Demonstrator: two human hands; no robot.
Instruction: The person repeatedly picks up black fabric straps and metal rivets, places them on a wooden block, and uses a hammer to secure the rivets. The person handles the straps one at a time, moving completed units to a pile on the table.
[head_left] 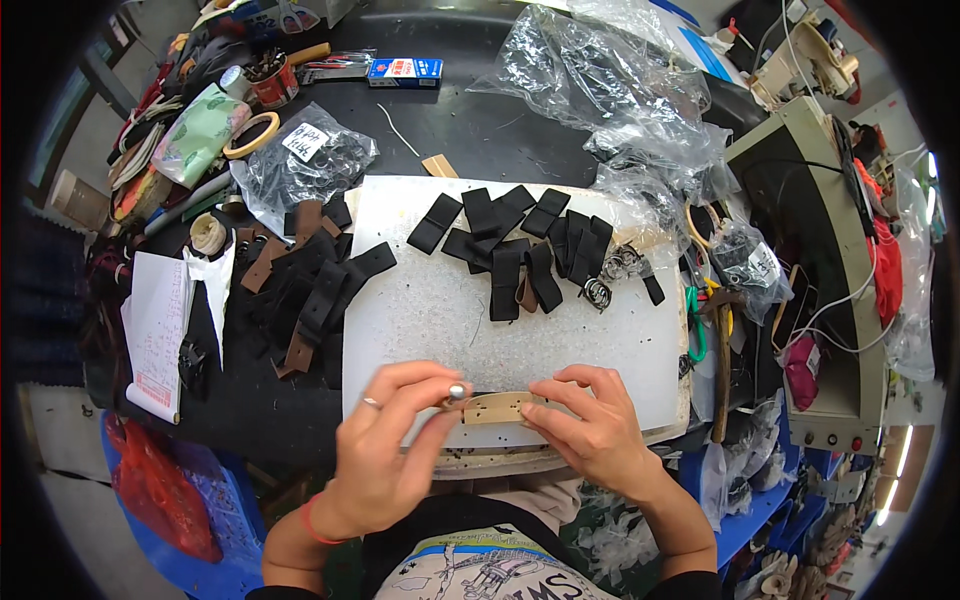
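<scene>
Close to the near edge of the white board (400, 330), my left hand (385, 440) pinches a small metal rod (457, 391), its round silver end facing up. Just right of it lies a tan strip (485, 409) with a few dark slots or marks. The thumb and fingers of my right hand (590, 425) are closed on the strip's right end. A dark edge shows along the strip's far side; I cannot make out what it belongs to. Farther up the board are several folded black strap pieces (508, 275), with metal rings (597, 292) at their right.
Black and brown straps (310, 290) are heaped left of the board, beside a notepad (158, 325). A hammer (721, 365) and green-handled scissors (697, 325) lie at the right. Clear plastic bags (610, 80) cover the back right, near a grey machine (820, 240).
</scene>
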